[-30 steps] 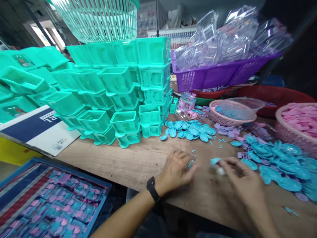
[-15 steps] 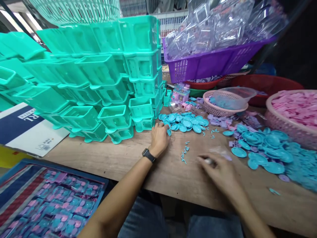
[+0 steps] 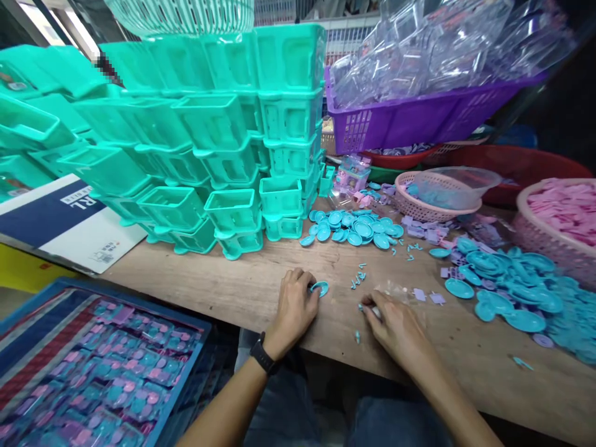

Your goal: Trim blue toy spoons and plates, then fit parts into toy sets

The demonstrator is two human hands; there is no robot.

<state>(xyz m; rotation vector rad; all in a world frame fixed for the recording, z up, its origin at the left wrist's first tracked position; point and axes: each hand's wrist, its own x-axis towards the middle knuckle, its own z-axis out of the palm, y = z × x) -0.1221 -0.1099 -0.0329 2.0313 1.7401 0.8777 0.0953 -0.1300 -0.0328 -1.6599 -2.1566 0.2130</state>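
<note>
My left hand (image 3: pixel 295 304), with a dark watch on its wrist, pinches a small turquoise oval dish (image 3: pixel 321 288) by its edge, low over the wooden table. To its right, my right hand (image 3: pixel 393 320) is closed, with a small turquoise piece (image 3: pixel 360 307) at its fingertips. Something pale shows between those fingers, too hidden to name. Just below, a loose turquoise piece (image 3: pixel 357 336) lies on the wood. Several tiny turquoise hooked pieces (image 3: pixel 358 279) are scattered between and beyond my hands. Behind them is a pile of turquoise oval dishes (image 3: pixel 361 230).
Stacked green plastic bins (image 3: pixel 233 211) rise at the left. A purple basket (image 3: pixel 419 118) of clear plastic shells stands at the back. More turquoise dishes (image 3: pixel 507 273) and a pink basket (image 3: pixel 540 214) are at the right. A blue-rimmed crate (image 3: pixel 198 338) of packed pieces sits lower left.
My left hand has come back from the dish pile towards me with one oval dish. My right hand has moved slightly left. A loose turquoise piece now shows near it, along with two purple pieces beyond.
</note>
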